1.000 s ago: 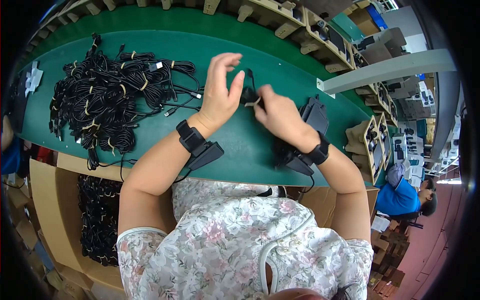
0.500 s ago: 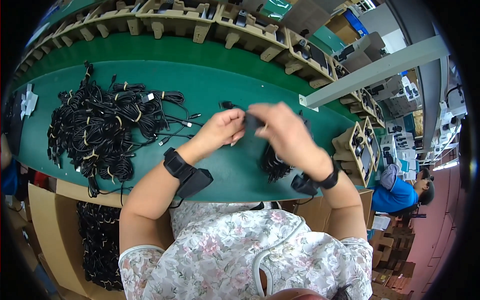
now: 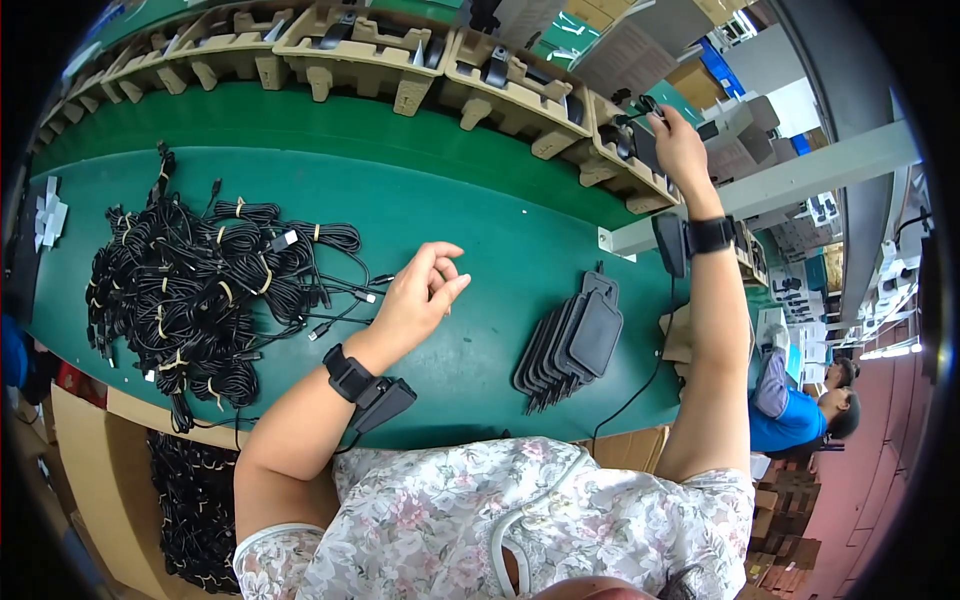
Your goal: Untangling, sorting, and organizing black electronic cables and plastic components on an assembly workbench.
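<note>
Two hands, and they are well apart. My right hand (image 3: 678, 145) is stretched far out to the pulp tray (image 3: 610, 150) at the back edge of the table (image 3: 500, 240), its fingers pinched on a small black cable piece (image 3: 645, 108) right at the tray's compartment (whether the piece is already seated there I cannot tell; it is too small). My left hand (image 3: 420, 295) hovers over the middle of the green table, holding nothing, fingers loosely curled with thumb and forefinger close together.

A big heap of coiled black cables (image 3: 200, 290), each bound with a yellowish tie, lies to the left of my left hand, near enough that a few loose plug ends point toward my fingers; I judge it sits there so the free hand can draw from it without a stretch. A fanned stack of flat black pads (image 3: 575, 340) leans on the table between my two arms, just beside my right forearm, standing on edge so that single ones can be peeled off. More pulp trays (image 3: 370, 45) run along the far side in a row, some with dark parts in their pockets. Both wrists carry black bands with small boxes. Off to the right, past the table, a person in blue (image 3: 800, 410) is bent over other work.
</note>
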Action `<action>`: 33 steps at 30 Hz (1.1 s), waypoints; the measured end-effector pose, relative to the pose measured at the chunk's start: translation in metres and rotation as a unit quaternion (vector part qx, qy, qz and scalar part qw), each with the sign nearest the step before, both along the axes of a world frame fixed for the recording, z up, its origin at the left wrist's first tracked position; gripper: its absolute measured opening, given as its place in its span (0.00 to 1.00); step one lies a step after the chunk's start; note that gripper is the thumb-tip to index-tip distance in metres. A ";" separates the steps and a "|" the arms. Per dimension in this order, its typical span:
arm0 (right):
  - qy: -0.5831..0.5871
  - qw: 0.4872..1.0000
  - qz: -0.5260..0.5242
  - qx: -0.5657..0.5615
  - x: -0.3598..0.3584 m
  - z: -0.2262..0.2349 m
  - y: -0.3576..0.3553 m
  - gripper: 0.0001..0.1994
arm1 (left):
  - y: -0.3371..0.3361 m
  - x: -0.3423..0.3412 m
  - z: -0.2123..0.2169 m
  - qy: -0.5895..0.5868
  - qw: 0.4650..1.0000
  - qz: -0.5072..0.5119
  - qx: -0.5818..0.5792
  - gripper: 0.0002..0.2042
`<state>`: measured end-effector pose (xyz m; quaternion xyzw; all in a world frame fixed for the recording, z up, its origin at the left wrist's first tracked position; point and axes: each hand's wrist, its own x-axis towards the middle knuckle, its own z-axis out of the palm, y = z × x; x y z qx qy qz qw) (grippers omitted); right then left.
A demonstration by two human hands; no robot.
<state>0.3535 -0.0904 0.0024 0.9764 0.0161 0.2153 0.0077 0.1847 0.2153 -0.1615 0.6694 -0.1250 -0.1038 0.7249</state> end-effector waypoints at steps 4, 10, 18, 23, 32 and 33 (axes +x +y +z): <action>0.037 0.998 -0.014 -0.045 0.052 -0.030 -0.022 0.18 | 0.002 0.001 -0.003 0.008 1.000 0.004 -0.003 0.14; 0.114 0.986 -0.032 -0.115 0.087 -0.086 -0.032 0.19 | 0.003 0.003 -0.003 0.024 1.000 0.002 0.003 0.15; 0.234 0.971 0.014 0.056 0.097 -0.079 -0.037 0.19 | 0.003 -0.002 -0.002 0.014 1.000 0.007 0.025 0.16; 0.093 0.995 -0.047 0.010 0.088 -0.088 -0.034 0.19 | 0.003 -0.003 -0.005 0.009 0.999 0.011 0.036 0.15; 0.144 0.935 -0.042 0.322 0.093 -0.103 -0.051 0.19 | 0.003 -0.005 -0.005 -0.003 0.999 0.035 0.036 0.14; 0.144 0.975 -0.036 0.167 0.106 -0.100 -0.078 0.18 | -0.001 -0.001 -0.004 -0.020 0.999 0.025 0.033 0.14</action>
